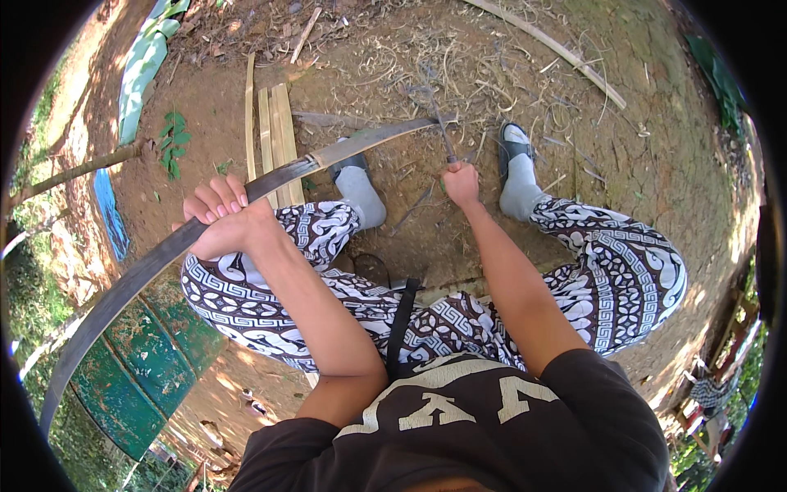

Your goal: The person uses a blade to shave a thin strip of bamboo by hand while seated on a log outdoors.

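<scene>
My left hand (229,221) is closed around a long bamboo strip (115,307). The strip slants from the lower left up toward the middle, looking bent in this picture. Most of it is dark, with a paler brown stretch beyond my hand. My right hand (461,182) grips the handle of a knife (440,123), its thin blade pointing away from me. At the strip's far end the blade meets or crosses it; whether it cuts in, I cannot tell. My legs in patterned trousers (615,271) are spread apart, and the strip passes over my left knee.
Pale split strips (281,135) lie on the ground beyond my left knee. Curled shavings (484,74) cover the dirt ahead. A long pale strip (557,49) lies far right. Off to the left are a green metal drum (131,361), a blue plastic piece (111,213) and a stick (78,174).
</scene>
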The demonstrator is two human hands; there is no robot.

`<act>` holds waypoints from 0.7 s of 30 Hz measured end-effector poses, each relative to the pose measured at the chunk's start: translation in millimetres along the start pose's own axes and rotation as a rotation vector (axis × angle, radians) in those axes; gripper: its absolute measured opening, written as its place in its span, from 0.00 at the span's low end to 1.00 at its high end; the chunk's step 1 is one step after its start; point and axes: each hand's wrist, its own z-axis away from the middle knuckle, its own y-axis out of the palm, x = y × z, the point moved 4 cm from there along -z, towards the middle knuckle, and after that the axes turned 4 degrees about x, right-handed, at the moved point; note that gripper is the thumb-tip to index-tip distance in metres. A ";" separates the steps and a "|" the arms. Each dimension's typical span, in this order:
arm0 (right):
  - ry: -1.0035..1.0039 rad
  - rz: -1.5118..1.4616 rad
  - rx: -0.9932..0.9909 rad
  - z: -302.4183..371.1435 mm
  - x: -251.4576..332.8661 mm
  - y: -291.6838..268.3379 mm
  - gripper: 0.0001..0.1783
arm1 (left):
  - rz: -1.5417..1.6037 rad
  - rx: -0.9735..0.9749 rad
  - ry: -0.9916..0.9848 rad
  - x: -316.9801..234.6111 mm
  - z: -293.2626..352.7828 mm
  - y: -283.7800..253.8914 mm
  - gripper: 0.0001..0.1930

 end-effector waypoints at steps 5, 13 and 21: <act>-0.021 0.123 0.090 -5.1 -3.3 -4.0 0.19 | -0.023 -0.076 0.018 -7.4 -0.4 -9.7 0.23; 0.119 0.128 0.020 -22.1 -43.5 -22.4 0.19 | 0.004 -0.018 -0.004 -1.3 -3.9 -6.0 0.22; 0.197 0.025 -0.117 -7.5 -58.6 -16.7 0.16 | 0.013 0.077 -0.014 1.3 -5.6 0.3 0.27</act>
